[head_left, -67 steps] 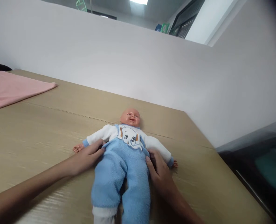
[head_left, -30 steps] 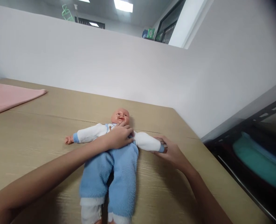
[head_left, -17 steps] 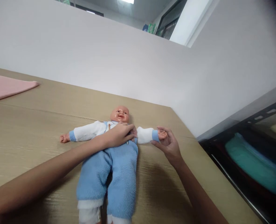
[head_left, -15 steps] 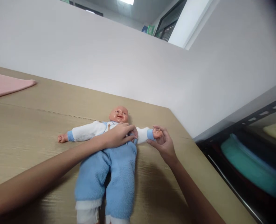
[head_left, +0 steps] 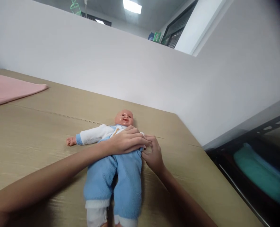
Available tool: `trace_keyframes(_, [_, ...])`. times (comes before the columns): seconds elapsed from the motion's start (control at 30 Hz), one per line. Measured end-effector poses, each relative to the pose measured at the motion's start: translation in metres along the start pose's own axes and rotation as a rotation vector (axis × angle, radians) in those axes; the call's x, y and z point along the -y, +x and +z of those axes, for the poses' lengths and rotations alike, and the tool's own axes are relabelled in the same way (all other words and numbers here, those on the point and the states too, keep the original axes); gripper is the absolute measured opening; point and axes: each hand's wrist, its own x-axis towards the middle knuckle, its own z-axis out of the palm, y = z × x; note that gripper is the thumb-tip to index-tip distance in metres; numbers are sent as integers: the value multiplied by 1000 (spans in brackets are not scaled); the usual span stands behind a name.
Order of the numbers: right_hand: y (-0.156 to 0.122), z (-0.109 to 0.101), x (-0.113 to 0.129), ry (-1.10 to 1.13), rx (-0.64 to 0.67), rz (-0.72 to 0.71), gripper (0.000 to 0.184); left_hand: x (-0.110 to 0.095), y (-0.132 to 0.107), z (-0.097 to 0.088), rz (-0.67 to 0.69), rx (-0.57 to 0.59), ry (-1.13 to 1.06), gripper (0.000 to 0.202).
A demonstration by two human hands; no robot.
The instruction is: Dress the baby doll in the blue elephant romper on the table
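A baby doll (head_left: 124, 117) lies on its back, dressed in a fleecy blue-and-white outfit (head_left: 128, 179). My left hand (head_left: 129, 140) reaches across its chest, with the fingers held together and curled over the doll's side at the clothing. Close against those fingertips, my right hand (head_left: 154, 154) is closed on the doll's sleeve at the right of the picture. That sleeve and the doll's hand are mostly hidden between my hands. The doll's other arm (head_left: 90, 136) stretches out to the left on the table, its blue cuff and fist showing.
The tan table (head_left: 47, 126) has a seam running across it. A folded pink cloth (head_left: 12, 88) lies at the far left. Behind stands a white partition wall (head_left: 107, 69). Beyond the table's right edge, a dark rack (head_left: 267, 138) holds a green folded item (head_left: 260, 176).
My right hand has moved left, from the doll's outstretched hand to beside my left hand. The doll's arm there no longer sticks out. The view has shifted slightly.
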Motion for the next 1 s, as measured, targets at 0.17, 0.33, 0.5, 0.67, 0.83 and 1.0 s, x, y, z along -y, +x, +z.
trace_keyframes(0.17, [4,-17,9,71,198,-54,42,4,4,1,-160,-160,-134,21])
trace_keyframes(0.33, [-4,-17,13,357,242,136,30,11,5,5,-306,-175,-234,16])
trace_keyframes(0.5, [-5,-10,18,510,43,262,27,11,4,7,-285,-116,-221,16])
trace_keyframes(0.67, [-2,-11,17,748,102,455,28,10,4,5,-327,-42,-137,24])
trace_keyframes(0.83, [2,-13,15,763,157,551,48,13,4,6,-322,31,-163,26])
trace_keyframes(1.0, [5,-23,15,423,170,440,48,16,2,12,-378,-9,-209,24])
